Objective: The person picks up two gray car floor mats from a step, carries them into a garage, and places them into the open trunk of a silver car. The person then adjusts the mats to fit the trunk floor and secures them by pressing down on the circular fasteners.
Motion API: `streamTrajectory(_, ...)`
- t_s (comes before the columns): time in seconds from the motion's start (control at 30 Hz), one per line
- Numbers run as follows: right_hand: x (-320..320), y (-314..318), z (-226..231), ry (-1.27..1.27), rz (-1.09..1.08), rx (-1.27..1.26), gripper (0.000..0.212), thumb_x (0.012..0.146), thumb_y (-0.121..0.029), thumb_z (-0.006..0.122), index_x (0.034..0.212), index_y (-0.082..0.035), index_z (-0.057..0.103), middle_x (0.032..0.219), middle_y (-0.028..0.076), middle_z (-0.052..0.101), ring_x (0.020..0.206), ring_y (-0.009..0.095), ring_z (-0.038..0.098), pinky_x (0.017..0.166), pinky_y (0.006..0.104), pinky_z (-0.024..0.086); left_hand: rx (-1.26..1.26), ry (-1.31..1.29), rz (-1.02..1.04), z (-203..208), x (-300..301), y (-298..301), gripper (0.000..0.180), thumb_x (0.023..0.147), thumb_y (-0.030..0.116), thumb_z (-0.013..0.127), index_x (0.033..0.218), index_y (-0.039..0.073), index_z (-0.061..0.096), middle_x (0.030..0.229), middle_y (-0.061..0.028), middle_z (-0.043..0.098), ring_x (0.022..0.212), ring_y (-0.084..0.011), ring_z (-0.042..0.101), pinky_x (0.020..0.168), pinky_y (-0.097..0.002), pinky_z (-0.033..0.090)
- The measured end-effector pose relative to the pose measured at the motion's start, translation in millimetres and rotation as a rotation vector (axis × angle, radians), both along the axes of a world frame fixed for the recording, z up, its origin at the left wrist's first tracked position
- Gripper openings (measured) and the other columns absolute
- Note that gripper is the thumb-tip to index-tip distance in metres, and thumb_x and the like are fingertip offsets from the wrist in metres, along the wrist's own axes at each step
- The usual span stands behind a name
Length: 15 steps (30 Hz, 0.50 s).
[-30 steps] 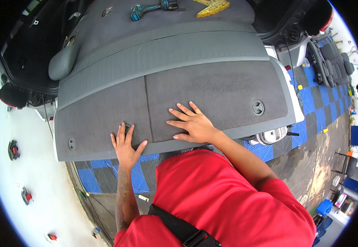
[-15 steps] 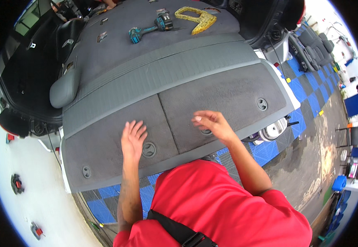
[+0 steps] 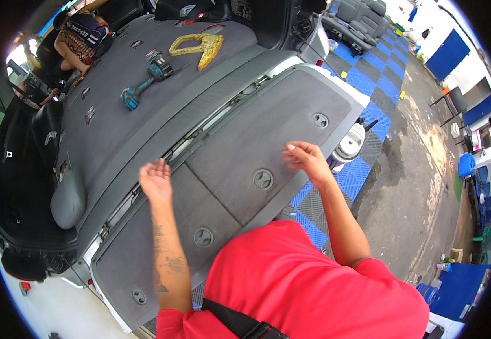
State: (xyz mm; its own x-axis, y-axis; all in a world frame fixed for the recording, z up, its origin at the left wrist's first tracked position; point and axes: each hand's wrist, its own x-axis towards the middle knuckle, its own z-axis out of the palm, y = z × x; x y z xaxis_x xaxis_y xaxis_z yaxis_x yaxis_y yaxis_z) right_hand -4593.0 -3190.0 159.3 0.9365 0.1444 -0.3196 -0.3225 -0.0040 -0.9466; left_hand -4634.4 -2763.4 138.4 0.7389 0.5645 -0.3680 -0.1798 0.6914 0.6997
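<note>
My left hand (image 3: 156, 179) hovers beside the hinge gap (image 3: 183, 148) between the car's load floor and the lowered tailgate, fingers loosely bent and nothing in them. My right hand (image 3: 306, 161) is above the right part of the tailgate's grey carpeted panel (image 3: 239, 152), thumb and fingers apart, also holding nothing. Round recessed fittings (image 3: 263, 179) sit in this panel, one of them between my hands. A ribbed grey flap (image 3: 200, 99) lies along the load floor's edge, just beyond the gap.
On the load floor lie a teal cordless drill (image 3: 146, 82) and a yellow foam-like piece (image 3: 200, 48). A grey headrest (image 3: 68, 199) stands at left. Further in, a person (image 3: 81, 37) crouches. Removed seats (image 3: 358, 22) and a vacuum-like machine (image 3: 348, 144) stand to the right.
The view has turned to the right. The ribbed flap no longer covers the hinge gap, which now shows metal hinges. My hands have moved further apart, and the crouching person shows more fully.
</note>
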Motion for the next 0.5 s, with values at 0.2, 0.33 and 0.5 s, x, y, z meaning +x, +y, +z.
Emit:
streamTrajectory(0.2,63.3,-81.9,-1.1,-0.158,-0.297,-0.423,0.048,0.093,-0.033,0.068,0.128,0.0,0.064,0.111,0.014,0.071,0.102,0.023,0.066,0.088,0.0348,0.052,0.794,-0.043,-0.1,98.5,70.4,71.4,0.043,0.092,0.026,0.06,0.132,0.011,0.056,0.12,-0.0078,0.063,0.105,-0.0213,0.062,0.089,-0.0389,0.047)
streamTrajectory(0.33,74.1,-95.9,-17.2,-0.326,-0.199,-0.889,0.06,0.086,-0.037,0.074,0.129,0.003,0.061,0.13,0.026,0.06,0.123,0.036,0.057,0.104,0.0419,0.045,1.237,0.072,-0.13,87.1,95.3,31.3,0.038,0.091,0.028,0.067,0.121,0.005,0.063,0.107,-0.0054,0.065,0.101,-0.0196,0.062,0.087,-0.0335,0.047)
streamTrajectory(0.5,57.1,-66.2,-39.4,-0.37,-0.082,-1.317,0.07,0.082,-0.044,0.076,0.139,-0.009,0.055,0.153,0.027,0.036,0.142,0.043,0.035,0.114,0.0504,0.034,2.084,0.24,-0.462,-4.2,78.0,-41.9,0.074,0.085,0.061,0.067,0.14,0.013,0.053,0.141,-0.0135,0.049,0.136,-0.0301,0.041,0.115,-0.0538,0.026)
